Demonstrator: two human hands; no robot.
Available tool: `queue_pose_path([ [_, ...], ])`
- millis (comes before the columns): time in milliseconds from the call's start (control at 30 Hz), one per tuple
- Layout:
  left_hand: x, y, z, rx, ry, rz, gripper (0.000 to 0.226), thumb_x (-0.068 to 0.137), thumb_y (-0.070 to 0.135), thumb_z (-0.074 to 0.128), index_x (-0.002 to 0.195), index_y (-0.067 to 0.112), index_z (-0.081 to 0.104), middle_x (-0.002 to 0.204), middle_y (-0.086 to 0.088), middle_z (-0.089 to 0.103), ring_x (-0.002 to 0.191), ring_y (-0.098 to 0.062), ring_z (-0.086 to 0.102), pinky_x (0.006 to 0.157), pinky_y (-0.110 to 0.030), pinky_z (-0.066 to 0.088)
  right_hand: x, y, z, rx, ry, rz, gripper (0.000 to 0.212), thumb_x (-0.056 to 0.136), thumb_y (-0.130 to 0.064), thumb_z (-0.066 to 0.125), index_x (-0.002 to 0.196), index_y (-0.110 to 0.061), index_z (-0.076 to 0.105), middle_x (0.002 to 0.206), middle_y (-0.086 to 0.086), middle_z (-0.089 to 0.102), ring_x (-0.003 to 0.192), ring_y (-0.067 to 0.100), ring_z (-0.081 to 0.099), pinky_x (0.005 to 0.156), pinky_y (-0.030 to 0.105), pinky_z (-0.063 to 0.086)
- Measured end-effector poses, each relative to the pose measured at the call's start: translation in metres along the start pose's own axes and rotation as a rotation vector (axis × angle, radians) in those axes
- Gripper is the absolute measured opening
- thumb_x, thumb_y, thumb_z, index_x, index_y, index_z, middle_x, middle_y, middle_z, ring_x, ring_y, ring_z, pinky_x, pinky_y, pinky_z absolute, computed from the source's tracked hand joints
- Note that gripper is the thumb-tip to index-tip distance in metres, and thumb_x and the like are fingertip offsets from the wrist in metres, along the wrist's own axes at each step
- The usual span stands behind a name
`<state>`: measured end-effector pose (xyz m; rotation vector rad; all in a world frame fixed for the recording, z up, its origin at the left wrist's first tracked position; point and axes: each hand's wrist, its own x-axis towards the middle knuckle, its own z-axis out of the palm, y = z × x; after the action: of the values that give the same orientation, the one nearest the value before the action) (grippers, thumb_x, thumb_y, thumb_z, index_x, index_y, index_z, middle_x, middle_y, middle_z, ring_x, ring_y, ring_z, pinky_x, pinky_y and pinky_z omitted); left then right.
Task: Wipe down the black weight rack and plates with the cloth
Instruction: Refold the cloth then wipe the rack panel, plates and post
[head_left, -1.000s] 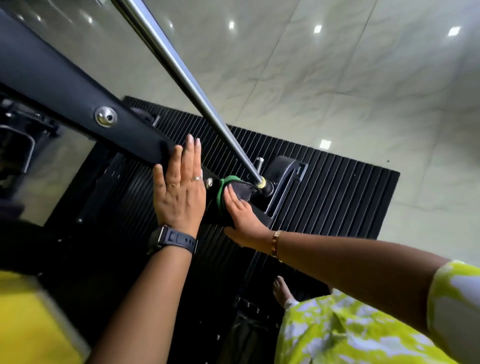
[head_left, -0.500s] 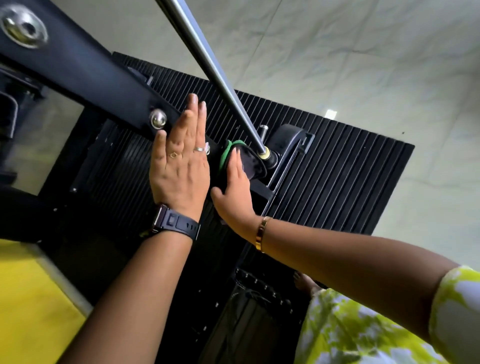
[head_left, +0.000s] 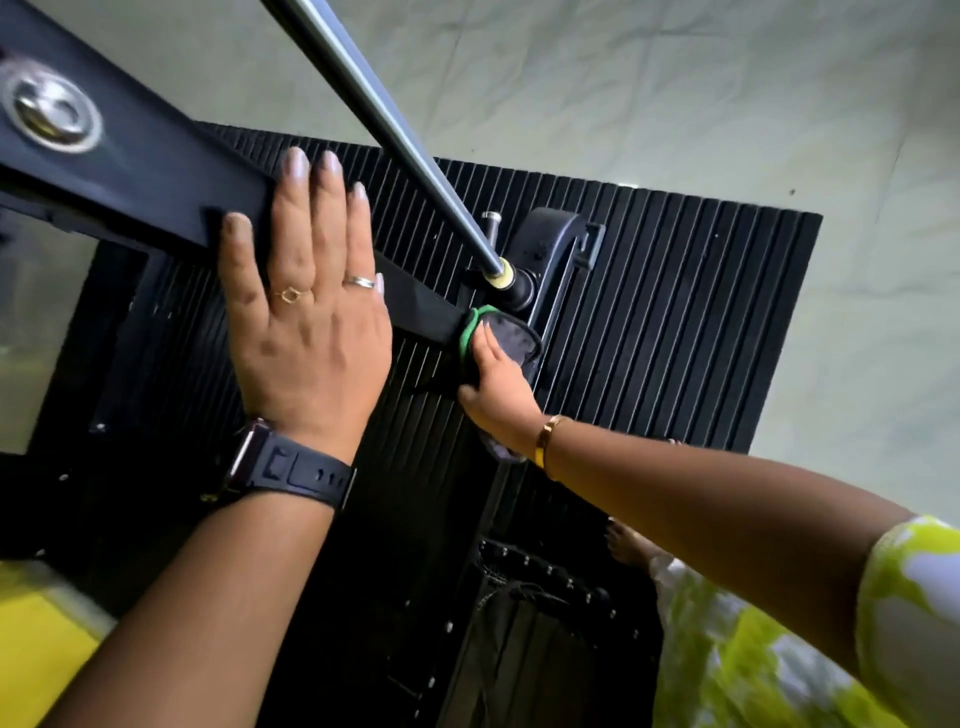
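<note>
Nearest the camera, the left hand (head_left: 306, 332), with a black watch (head_left: 291, 467) at the wrist, lies flat on the black rack beam (head_left: 156, 161). Its fingers are straight and close together, pressing on the beam and holding nothing.

Further out, the right hand (head_left: 496, 384) presses the cloth (head_left: 511, 338), grey with a green edge, against the far end of that beam. Its fingers lie spread over the cloth rather than clamped round it. We cannot tell whether the thumb pinches the fabric. A loose tail of cloth hangs beneath the wrist, beside a gold bangle (head_left: 545, 441).

Just beyond the cloth, the chrome bar (head_left: 384, 119) meets its collar, with a black bracket (head_left: 550, 244) and a small upright pin close by. Behind these lie a ribbed black panel (head_left: 675, 312) and pale tiles (head_left: 675, 104). We cannot identify any plates with certainty.

Risks noted:
- The cloth sits just beside the collar and pin, so its edge or hanging tail could snag there during a stroke.
- With the cloth held by pressure alone, it could slip out from under the fingers.
- The bangle could scrape the paint.
- The patch under the bracing left hand may go unwiped.
</note>
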<state>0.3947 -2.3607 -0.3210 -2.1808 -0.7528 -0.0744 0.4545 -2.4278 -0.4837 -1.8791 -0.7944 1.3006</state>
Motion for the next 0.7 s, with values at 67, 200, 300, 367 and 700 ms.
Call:
queue_pose_path([
  [67,0.001,0.001,0.002,-0.016,0.022,-0.006,0.053,0.103,0.024,0.04,0.153,0.014,0.024,0.16,-0.007,0.022,0.143,-0.027,0.004,0.108,-0.05,-0.005,0.001,-0.015,-0.004,0.079,0.11,-0.057,0.089,0.084,-0.001,0.053,0.155,-0.019,0.003,0.163,-0.002,0.006,0.144,0.024,0.025,0.113,0.038,0.034],
  [200,-0.001,0.003,0.0,-0.109,-0.049,-0.046,0.052,0.106,0.02,0.031,0.155,0.014,0.015,0.162,-0.008,0.012,0.148,-0.029,0.004,0.105,-0.045,-0.019,-0.02,-0.053,-0.003,0.119,0.308,-0.398,0.092,0.077,0.001,0.058,0.154,-0.011,0.01,0.162,0.006,0.011,0.147,0.017,0.011,0.121,0.03,0.009],
  [300,-0.002,0.005,-0.002,-0.181,-0.055,-0.076,0.051,0.106,0.019,0.027,0.155,0.014,0.013,0.163,-0.008,0.009,0.149,-0.029,0.001,0.106,-0.046,-0.016,-0.028,-0.045,0.006,0.003,0.372,-0.573,0.093,0.071,0.0,0.06,0.152,-0.003,0.015,0.16,0.014,0.013,0.147,0.019,0.008,0.118,0.02,-0.002],
  [367,-0.003,0.007,0.0,-0.233,-0.04,-0.097,0.05,0.106,0.018,0.026,0.155,0.014,0.015,0.163,-0.007,0.01,0.149,-0.029,0.004,0.11,-0.049,-0.008,-0.022,-0.019,0.014,-0.103,0.344,-0.58,0.09,0.071,-0.001,0.058,0.151,-0.001,0.017,0.159,0.017,0.014,0.146,0.021,0.008,0.117,0.018,-0.004],
  [700,-0.017,0.019,0.032,-0.001,0.107,-0.001,0.056,0.101,0.021,0.042,0.154,0.017,0.022,0.16,0.0,0.025,0.144,-0.034,0.008,0.109,-0.05,0.003,0.004,-0.005,0.014,0.073,0.202,-0.172,0.09,0.083,-0.001,0.055,0.155,-0.015,0.002,0.163,0.002,0.003,0.145,0.028,0.02,0.117,0.036,0.025],
])
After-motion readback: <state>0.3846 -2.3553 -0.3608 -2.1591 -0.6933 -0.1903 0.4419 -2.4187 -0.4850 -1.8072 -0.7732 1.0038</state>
